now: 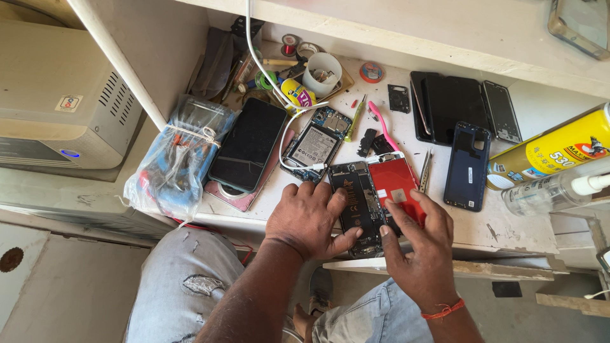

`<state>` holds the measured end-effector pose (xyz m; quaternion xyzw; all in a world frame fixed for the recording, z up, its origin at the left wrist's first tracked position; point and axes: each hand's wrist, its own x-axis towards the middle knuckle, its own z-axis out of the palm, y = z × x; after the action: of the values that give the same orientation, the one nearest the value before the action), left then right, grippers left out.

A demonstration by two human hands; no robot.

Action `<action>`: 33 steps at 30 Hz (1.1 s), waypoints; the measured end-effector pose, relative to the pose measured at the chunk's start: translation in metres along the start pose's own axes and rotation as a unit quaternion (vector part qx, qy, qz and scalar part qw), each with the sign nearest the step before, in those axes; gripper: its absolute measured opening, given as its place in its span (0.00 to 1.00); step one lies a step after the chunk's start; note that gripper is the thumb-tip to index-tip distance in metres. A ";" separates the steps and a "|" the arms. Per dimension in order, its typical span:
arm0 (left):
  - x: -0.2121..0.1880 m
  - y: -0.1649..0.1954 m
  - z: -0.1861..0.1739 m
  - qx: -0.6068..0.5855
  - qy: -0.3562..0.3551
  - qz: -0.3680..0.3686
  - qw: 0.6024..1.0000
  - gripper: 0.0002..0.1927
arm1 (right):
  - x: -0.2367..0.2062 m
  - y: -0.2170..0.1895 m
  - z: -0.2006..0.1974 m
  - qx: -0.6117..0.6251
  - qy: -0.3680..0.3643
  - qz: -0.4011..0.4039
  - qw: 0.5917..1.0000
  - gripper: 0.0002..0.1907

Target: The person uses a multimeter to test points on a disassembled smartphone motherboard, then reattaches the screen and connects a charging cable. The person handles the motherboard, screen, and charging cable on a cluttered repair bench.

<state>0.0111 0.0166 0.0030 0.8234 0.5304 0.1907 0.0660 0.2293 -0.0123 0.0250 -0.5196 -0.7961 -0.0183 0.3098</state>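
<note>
So here's the bench. Left hand (pixel 307 218) is wrapped loosely around the opened phone (pixel 358 206), thumb under its near end and fingers over the left edge, pinning it down near the front edge of the desk (pixel 508 222). Right hand (pixel 416 238) isn't gripping anything. Its fingers are spread and pressing on the red screen panel (pixel 395 184), which is flipped open just right of the phone body and, from what I can see, still touching it along the hinge side.

Other stuff around: a second opened phone (pixel 318 145) with a white cable (pixel 270 73) plugged in, just beyond the left hand. Black phone (pixel 249 145) left of that, plastic bag (pixel 175 159) further left. Tweezers (pixel 424 171) sit just right of the red panel, then a blue frame (pixel 468 166), and a yellow spray can (pixel 553 152) at the far right. Pink tool (pixel 381 124) and a screwdriver (pixel 354 121) lie further back.

What I'd worry about: the phone's near end sits right at the desk edge, so a slip of the left hand could drop it in the lap. Folding the panel too far could strain whatever ribbon joins it; can't see it from here. Pressing hard on bare glass could crack it too.
</note>
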 end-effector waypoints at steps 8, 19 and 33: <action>-0.001 -0.001 0.001 -0.002 0.017 0.006 1.000 0.37 | 0.001 -0.001 0.001 -0.002 -0.010 -0.010 1.000 0.24; -0.001 0.000 -0.001 -0.005 0.011 0.002 1.000 0.37 | -0.001 0.005 0.001 -0.004 -0.015 0.002 1.000 0.23; 0.000 0.000 0.002 -0.001 0.018 0.008 1.000 0.37 | 0.000 0.002 -0.003 0.022 -0.011 0.004 1.000 0.24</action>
<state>0.0117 0.0169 0.0009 0.8240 0.5246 0.2067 0.0560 0.2327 -0.0124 0.0268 -0.5163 -0.7974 0.0063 0.3123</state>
